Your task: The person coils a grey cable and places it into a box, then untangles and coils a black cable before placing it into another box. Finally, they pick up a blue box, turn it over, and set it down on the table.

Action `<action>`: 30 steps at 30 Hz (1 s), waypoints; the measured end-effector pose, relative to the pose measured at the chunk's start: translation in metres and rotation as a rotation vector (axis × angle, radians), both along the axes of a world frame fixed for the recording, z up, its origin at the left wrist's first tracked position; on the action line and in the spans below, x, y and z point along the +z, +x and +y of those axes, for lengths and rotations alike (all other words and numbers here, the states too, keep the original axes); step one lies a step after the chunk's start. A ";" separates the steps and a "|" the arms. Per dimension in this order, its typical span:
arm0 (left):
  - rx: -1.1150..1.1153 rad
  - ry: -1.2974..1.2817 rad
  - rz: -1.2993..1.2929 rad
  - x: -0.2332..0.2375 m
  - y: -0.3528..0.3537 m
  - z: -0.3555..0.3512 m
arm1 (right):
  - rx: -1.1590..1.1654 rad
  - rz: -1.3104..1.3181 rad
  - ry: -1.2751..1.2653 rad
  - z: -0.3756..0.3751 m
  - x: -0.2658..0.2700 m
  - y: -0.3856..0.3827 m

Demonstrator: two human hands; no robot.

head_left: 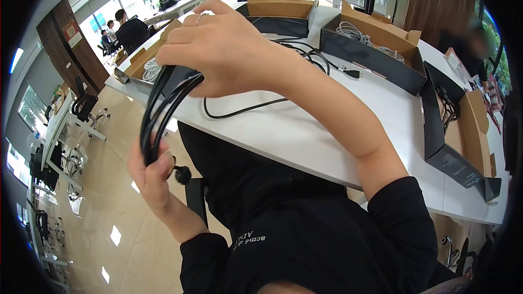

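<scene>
A looped bundle of black cable [158, 103] spans my two hands beyond the table's left front edge. My right hand [218, 49], with a ring on one finger, is closed around the bundle's upper end. Lower down, my left hand [152, 177] pinches the other end of the loops between thumb and fingers. A black plug [182, 174] dangles beside my left thumb. Behind my right wrist, more black cable [245, 110] lies loose on the white table [327, 130], partly hidden by my forearm. One black connector [352, 73] rests on the tabletop.
Open cardboard boxes stand around the table: one with grey cables [370, 49], one with black cables [449, 109] at right, a black box [278, 22] at the back, and one with white cable [151, 69] at left. Chairs and people are in the background.
</scene>
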State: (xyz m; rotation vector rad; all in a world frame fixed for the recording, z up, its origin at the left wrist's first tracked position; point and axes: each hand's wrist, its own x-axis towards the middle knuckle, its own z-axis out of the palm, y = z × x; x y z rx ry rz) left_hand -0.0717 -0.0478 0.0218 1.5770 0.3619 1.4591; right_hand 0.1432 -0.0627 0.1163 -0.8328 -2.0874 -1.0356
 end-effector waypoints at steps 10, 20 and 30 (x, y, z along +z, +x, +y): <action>-0.034 0.217 -0.205 -0.003 -0.023 0.011 | 0.363 0.251 -1.169 -0.003 -0.006 -0.011; -0.007 0.217 -0.412 -0.001 -0.027 0.018 | 0.698 0.511 -1.417 0.025 -0.060 -0.036; 0.349 0.090 -0.548 -0.010 -0.034 0.016 | 0.908 0.585 -1.496 0.025 -0.069 -0.052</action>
